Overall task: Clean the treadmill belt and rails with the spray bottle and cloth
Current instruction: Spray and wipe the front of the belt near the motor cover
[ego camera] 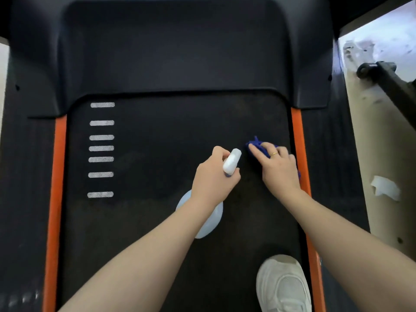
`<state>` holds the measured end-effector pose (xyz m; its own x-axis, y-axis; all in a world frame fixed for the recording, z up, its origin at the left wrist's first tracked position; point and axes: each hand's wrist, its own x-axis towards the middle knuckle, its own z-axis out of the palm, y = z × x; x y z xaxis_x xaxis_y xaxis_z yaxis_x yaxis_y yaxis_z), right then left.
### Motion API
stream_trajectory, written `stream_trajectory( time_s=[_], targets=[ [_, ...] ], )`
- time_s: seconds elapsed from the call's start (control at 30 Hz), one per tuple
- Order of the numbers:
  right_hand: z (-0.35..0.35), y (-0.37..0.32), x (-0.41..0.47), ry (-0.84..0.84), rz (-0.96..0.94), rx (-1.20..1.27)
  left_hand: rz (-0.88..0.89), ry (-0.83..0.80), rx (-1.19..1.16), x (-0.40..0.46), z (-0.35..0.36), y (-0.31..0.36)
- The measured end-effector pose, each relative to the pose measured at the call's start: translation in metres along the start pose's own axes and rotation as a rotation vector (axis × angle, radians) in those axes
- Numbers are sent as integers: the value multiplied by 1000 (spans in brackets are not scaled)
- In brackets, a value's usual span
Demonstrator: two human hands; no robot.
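Left hand (213, 174): fingers curled round the neck of a translucent pale-blue plastic spray bottle (209, 218) with a white trigger head, held over the belt.
Right hand (278, 167): fingers extended, pressing a dark-blue cloth (256, 145) flat.
Black treadmill belt (157, 176): seven white dashes at left; no writing legible.
Orange side rail (298, 136): just beside the cloth.
White sneaker (282, 287): on the belt, near right.

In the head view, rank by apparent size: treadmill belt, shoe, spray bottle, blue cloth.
1. treadmill belt, by far.
2. shoe, though it sits nearest the camera, so its lead over the bottle is unsure.
3. spray bottle, partly behind the left hand.
4. blue cloth, mostly under the right hand.
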<state>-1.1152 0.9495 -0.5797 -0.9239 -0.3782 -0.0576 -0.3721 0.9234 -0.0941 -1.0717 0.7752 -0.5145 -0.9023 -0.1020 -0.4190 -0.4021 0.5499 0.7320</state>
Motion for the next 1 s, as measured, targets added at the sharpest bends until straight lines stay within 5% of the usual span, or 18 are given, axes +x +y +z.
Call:
stream_trajectory(
  time_s=[0.07,0.27,0.43,0.67,0.87,1.0],
  targets=[
    [6,-11,-8,7,54,25,36,28,80,-3,6,3],
    [7,-3,-17,-54,-236,78,106,63,265,3,21,8],
    [10,7,36,88,68,75,70,81,246,9,22,3],
    [22,10,-11,21,-306,93,58,17,258,14,25,2],
    [18,6,29,125,9,91,-39,23,156,14,22,2],
    [19,11,-21,15,-249,77,-58,27,107,11,19,3]
  ],
)
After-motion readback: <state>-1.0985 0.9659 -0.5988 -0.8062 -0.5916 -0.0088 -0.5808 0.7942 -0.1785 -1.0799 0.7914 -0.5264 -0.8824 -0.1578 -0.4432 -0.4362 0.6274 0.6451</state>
